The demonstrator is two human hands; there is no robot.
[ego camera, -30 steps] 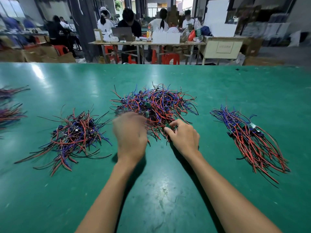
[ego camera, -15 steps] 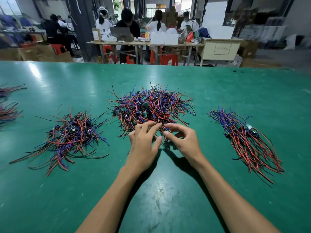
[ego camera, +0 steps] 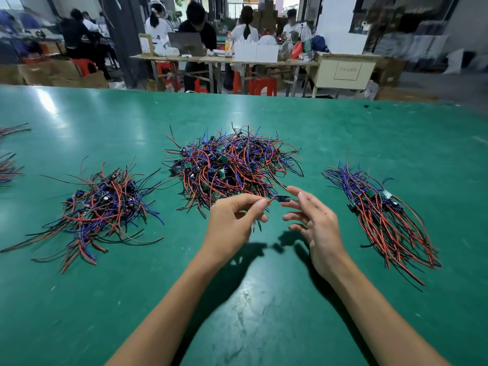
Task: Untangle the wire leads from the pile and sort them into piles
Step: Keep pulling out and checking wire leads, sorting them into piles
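At frame centre, a wire lead (ego camera: 283, 198) is pinched by the left hand (ego camera: 232, 223), lifted clear of the tangled pile (ego camera: 229, 165) for sorting, while the right hand (ego camera: 315, 223) is held loose-fingered, gripping nothing.

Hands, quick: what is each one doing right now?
Left hand: pinching a red wire.
Right hand: open, fingers touching the small part on that wire.

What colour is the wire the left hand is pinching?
Red, seen in the head view: left hand pinches a red wire.

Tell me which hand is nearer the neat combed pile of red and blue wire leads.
Right hand: just left of that pile. Left hand lies farther left, pinching a lead.
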